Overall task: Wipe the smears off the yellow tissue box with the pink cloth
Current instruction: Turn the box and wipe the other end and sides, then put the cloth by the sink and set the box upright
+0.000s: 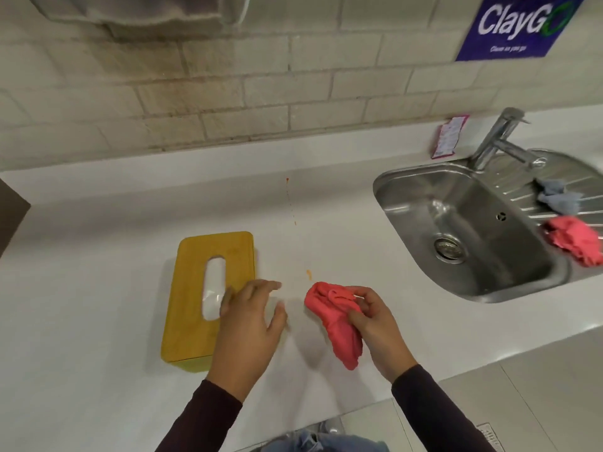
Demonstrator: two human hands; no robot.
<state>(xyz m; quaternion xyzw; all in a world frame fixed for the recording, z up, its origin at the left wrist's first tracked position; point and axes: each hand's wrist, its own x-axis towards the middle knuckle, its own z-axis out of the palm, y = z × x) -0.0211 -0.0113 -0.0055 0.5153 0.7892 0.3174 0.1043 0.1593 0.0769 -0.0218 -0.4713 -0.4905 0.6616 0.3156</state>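
The yellow tissue box (192,288) lies on the white surface (98,256). It looks rigid, probably light and apt to slide. The left hand (248,327), fingers spread, is at its right edge. The right hand (375,324) grips the soft pink cloth (336,324).

My left hand (248,324) is blurry and covers the yellow tissue box (192,288) at its near right edge. The blue ClayGo sign (515,24) is cropped far right, and the pink-edged label (448,137) by the tap (489,141) is too tiny to read.
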